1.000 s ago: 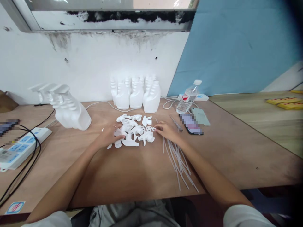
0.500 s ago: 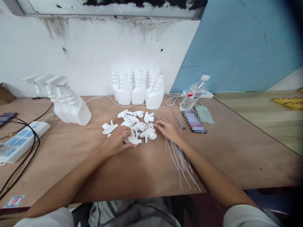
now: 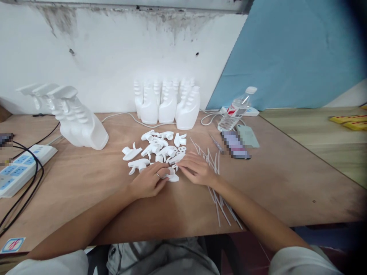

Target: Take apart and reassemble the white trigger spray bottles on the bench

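Note:
My left hand (image 3: 151,179) is closed around a white trigger spray head (image 3: 172,177), which shows beyond its fingertips near the table. Right beside it, the fingers of my right hand (image 3: 197,168) pinch a small white ring (image 3: 175,167) close to the spray head's open collar. Just behind both hands lies a loose pile of white spray heads (image 3: 155,147). Several small white rings (image 3: 181,150) rest at the pile's right edge. Thin clear dip tubes (image 3: 216,198) lie scattered under and beside my right forearm.
White bottles (image 3: 168,103) stand against the wall, and several bottles with spray heads (image 3: 83,126) stand at left. A power strip (image 3: 23,166) with black cables is on the left. To the right are a screwdriver (image 3: 217,144), a phone (image 3: 235,145) and a water bottle (image 3: 233,112).
My right hand has come left and nearer from the small rings, carrying one. The left hand has drawn a spray head out of the pile toward me and to the right.

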The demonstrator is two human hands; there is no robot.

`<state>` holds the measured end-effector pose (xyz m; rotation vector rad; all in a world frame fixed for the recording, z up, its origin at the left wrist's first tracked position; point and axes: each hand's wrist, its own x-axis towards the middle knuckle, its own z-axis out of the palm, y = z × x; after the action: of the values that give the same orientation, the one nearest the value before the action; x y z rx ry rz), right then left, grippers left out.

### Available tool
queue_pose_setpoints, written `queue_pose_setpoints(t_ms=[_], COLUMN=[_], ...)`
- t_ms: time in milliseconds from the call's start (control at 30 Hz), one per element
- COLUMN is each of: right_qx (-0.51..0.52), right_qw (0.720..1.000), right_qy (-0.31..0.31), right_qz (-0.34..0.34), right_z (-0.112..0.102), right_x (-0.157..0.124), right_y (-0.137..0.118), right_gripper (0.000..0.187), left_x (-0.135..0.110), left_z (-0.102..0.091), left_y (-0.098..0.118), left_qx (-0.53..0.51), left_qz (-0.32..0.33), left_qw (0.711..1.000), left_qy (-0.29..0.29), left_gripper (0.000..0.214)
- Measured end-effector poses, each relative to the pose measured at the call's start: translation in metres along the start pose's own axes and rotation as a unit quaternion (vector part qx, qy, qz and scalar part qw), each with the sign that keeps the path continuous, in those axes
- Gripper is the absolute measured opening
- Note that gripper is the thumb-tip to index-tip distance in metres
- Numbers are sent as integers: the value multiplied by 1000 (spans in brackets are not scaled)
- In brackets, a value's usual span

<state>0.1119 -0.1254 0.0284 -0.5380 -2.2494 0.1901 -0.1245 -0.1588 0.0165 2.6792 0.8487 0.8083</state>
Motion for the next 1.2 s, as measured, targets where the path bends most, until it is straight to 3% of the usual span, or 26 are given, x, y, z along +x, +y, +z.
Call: queue_pose_setpoints(t_ms=[233, 633, 1000, 1200], right_qx=[24, 33, 44, 55], right_qw=[998, 992, 988, 987], right_qy=[-47, -113, -148, -151], right_qz=[-29, -44, -15, -10], right_z=[5, -1, -4, -2], right_x=[-1, 0, 4, 3], right_y=[-6, -11, -15, -14], right_gripper=[19, 26, 21, 16], left_x=[-2, 0, -2, 0], left_z=[4, 1, 4, 1], left_y=[0, -6, -11, -12], left_qx=[-66, -5, -26, -18], left_qz=[-95, 0, 10, 17], left_qw=[993, 999, 1000, 999], left_qy=[10, -33, -14, -35], left_gripper=[27, 19, 20, 21])
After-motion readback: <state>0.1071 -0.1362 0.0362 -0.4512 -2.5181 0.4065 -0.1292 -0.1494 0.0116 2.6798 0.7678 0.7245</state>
